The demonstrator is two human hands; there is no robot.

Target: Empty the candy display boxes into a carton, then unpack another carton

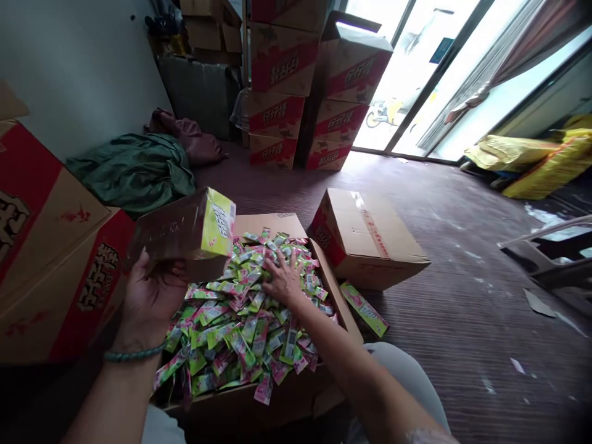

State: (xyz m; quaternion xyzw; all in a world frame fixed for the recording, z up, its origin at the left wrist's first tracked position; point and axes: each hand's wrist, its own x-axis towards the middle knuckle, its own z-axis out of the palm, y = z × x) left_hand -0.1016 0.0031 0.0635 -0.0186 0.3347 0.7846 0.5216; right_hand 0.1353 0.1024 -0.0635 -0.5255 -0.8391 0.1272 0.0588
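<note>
My left hand (155,296) grips a see-through box (173,231) from below, its thumb on the near side. The box is tilted and has a yellow-green printed end facing right. Below and right of it, a large open carton (337,290) is heaped with small green and pink sachets (231,333). My right hand (283,280) rests on the heap toward its far side, fingers spread among the sachets. Whether any sachet is between those fingers I cannot tell; none is visibly gripped.
A taped carton (370,234) stands right of the heap, with a flat green-pink box piece (365,308) on the floor before it. Red-and-brown cartons (28,246) rise at left. Stacked cartons (282,74), a green cloth bundle (139,166) and yellow sacks (546,163) lie farther back.
</note>
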